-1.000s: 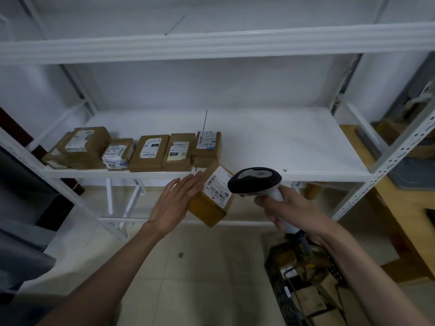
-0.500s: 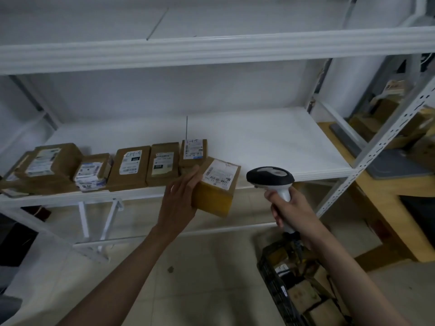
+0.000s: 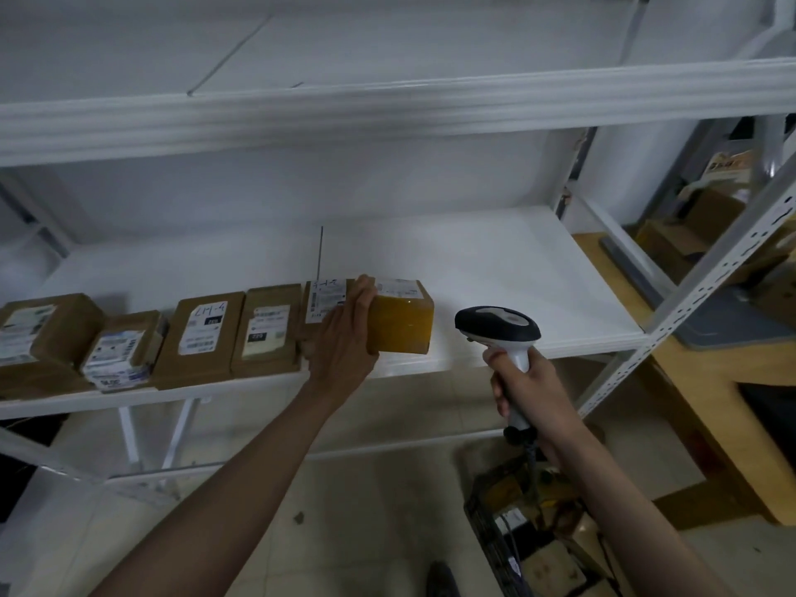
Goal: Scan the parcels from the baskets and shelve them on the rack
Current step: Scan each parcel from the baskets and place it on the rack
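While on shelf (image 3: 495, 273): parcel (image 3: 400, 323), L hand (image 3: 344, 342).

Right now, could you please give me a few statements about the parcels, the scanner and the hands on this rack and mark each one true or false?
1. The left hand holds a tape-wrapped parcel at the right end of the row on the shelf. True.
2. The right hand is empty. False: it grips the handle of the scanner.
3. The scanner rests on the shelf. False: it is held up in front of the shelf's front edge.
4. The shelf to the right of the tape-wrapped parcel is bare. True.
5. The basket on the floor sits below the left hand. False: it is under the right forearm, low on the right.
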`<state>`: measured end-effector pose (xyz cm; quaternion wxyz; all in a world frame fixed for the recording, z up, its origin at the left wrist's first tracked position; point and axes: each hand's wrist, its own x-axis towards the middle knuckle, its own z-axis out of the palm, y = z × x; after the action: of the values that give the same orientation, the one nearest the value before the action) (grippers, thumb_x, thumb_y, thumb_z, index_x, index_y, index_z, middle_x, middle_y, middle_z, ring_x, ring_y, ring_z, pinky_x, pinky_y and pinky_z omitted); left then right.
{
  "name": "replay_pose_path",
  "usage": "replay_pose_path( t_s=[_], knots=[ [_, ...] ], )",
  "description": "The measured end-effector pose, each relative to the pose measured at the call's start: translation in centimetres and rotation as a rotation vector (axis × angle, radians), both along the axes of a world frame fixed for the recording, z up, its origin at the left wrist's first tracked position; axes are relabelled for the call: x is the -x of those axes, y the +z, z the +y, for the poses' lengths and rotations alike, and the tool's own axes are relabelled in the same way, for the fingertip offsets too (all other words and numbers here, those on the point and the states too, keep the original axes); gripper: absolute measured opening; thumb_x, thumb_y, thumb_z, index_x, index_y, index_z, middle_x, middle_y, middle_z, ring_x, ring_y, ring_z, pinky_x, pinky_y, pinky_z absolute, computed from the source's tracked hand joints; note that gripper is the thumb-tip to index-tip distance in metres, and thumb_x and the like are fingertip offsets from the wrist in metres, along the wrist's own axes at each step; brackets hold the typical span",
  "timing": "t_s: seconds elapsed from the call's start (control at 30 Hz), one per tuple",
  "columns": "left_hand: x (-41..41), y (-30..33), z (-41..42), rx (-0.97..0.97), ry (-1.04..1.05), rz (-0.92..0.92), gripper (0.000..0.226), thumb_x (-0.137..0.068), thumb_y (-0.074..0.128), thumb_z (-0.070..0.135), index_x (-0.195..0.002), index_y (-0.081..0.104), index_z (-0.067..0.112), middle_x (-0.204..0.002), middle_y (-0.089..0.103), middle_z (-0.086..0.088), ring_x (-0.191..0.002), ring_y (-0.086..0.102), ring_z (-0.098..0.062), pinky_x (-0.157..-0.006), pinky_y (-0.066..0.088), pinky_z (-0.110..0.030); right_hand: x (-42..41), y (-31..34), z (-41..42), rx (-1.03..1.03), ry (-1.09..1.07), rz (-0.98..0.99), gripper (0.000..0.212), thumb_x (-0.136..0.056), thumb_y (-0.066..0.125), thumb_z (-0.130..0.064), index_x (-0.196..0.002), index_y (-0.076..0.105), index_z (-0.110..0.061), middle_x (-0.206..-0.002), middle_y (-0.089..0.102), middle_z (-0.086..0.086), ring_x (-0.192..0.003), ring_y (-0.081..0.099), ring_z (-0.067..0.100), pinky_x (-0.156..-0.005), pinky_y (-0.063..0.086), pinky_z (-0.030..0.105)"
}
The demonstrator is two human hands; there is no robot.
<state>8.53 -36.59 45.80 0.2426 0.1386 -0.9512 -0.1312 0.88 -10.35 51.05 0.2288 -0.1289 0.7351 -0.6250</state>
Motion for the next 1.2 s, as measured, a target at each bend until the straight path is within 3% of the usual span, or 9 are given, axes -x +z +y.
replay_pose_path(
  t_s=[0.13, 0.27, 0.4, 0.5, 0.6, 0.7, 0.83, 1.03, 1.2],
  knots=[
    [2.8, -0.3, -1.1, 0.01, 0.008, -0.056, 0.095, -0.075, 0.08, 0.005, -0.15, 0.021, 0.013, -0.16, 0.033, -0.016, -0.137, 0.046, -0.039, -0.109, 0.043, -0.055, 3.3, 0.0, -1.1, -0.01, 0.026, -0.018, 0.022, -0.099, 0.061, -0.029, -0.099, 0.056, -0.007, -0.061, 0.059, 0.007, -0.047, 0.05, 0.017, -0.046, 0.045, 0.026],
    [4.4, -1.3, -2.0, 0.173, 0.058, -0.239, 0.085, -0.078, 0.078, 0.008, -0.148, 0.029, 0.01, -0.154, 0.043, -0.018, -0.139, 0.045, -0.038, -0.114, 0.038, -0.055, 5.8, -0.5, -1.9, -0.009, 0.034, -0.04, 0.021, -0.1, 0.06, -0.03, -0.098, 0.057, -0.009, -0.063, 0.06, 0.007, -0.049, 0.052, 0.016, -0.049, 0.047, 0.027],
    [5.2, -2.6, -2.7, 0.303, 0.12, -0.418, 0.089, -0.081, 0.077, 0.018, -0.154, 0.026, 0.011, -0.167, 0.019, -0.012, -0.152, 0.022, -0.036, -0.121, 0.028, -0.051, 7.7, -0.9, -2.4, -0.017, 0.038, -0.062, 0.017, -0.099, 0.061, -0.029, -0.097, 0.057, -0.013, -0.062, 0.059, 0.006, -0.049, 0.052, 0.016, -0.05, 0.046, 0.03],
    [5.4, -3.3, -3.0, 0.411, 0.129, -0.481, 0.095, -0.081, 0.076, 0.031, -0.155, 0.02, 0.012, -0.169, 0.007, -0.01, -0.153, 0.018, -0.035, -0.121, 0.024, -0.052, 8.7, -1.2, -2.7, -0.015, 0.045, -0.076, 0.014, -0.099, 0.061, -0.028, -0.097, 0.057, -0.014, -0.06, 0.058, 0.005, -0.048, 0.051, 0.017, -0.049, 0.045, 0.03],
    [5.5, -3.8, -3.3, 0.512, 0.069, -0.535, 0.101, -0.075, 0.08, 0.048, -0.151, 0.022, 0.017, -0.162, 0.028, -0.012, -0.148, 0.027, -0.035, -0.12, 0.022, -0.052, 9.5, -1.5, -2.9, 0.006, 0.063, -0.105, 0.013, -0.099, 0.062, -0.028, -0.099, 0.058, -0.015, -0.06, 0.057, 0.004, -0.05, 0.051, 0.016, -0.049, 0.044, 0.03],
    [5.5, -4.5, -3.2, 0.522, 0.015, -0.528, 0.109, -0.065, 0.086, 0.05, -0.149, 0.024, 0.017, -0.148, 0.043, -0.018, -0.14, 0.038, -0.037, -0.121, 0.026, -0.053, 9.9, -1.8, -3.4, -0.002, 0.084, -0.118, 0.014, -0.099, 0.062, -0.029, -0.102, 0.058, -0.015, -0.061, 0.058, 0.003, -0.051, 0.052, 0.016, -0.05, 0.045, 0.03],
    [5.6, -5.0, -3.0, 0.504, 0.042, -0.534, 0.106, -0.065, 0.088, 0.044, -0.15, 0.03, 0.016, -0.141, 0.045, -0.019, -0.138, 0.038, -0.037, -0.121, 0.026, -0.053, 10.1, -2.2, -3.9, -0.014, 0.093, -0.131, 0.014, -0.1, 0.062, -0.028, -0.1, 0.058, -0.014, -0.06, 0.058, 0.002, -0.051, 0.052, 0.016, -0.049, 0.045, 0.03],
    [5.0, -5.3, -2.7, 0.487, 0.074, -0.584, 0.091, -0.072, 0.083, 0.04, -0.149, 0.04, 0.017, -0.148, 0.044, -0.019, -0.143, 0.035, -0.039, -0.123, 0.021, -0.054, 10.1, -2.4, -4.4, -0.024, 0.104, -0.139, 0.016, -0.1, 0.061, -0.026, -0.098, 0.057, -0.011, -0.06, 0.057, 0.004, -0.05, 0.051, 0.017, -0.047, 0.043, 0.03],
    [5.2, -6.2, -2.1, 0.429, 0.019, -0.538, 0.087, -0.095, 0.055, 0.053, -0.162, 0.011, 0.021, -0.169, 0.004, -0.015, -0.155, 0.007, -0.035, -0.125, 0.012, -0.052, 9.9, -2.8, -4.7, -0.031, 0.116, -0.137, 0.016, -0.1, 0.061, -0.026, -0.097, 0.057, -0.011, -0.06, 0.057, 0.005, -0.051, 0.05, 0.019, -0.051, 0.043, 0.033]
  ],
)
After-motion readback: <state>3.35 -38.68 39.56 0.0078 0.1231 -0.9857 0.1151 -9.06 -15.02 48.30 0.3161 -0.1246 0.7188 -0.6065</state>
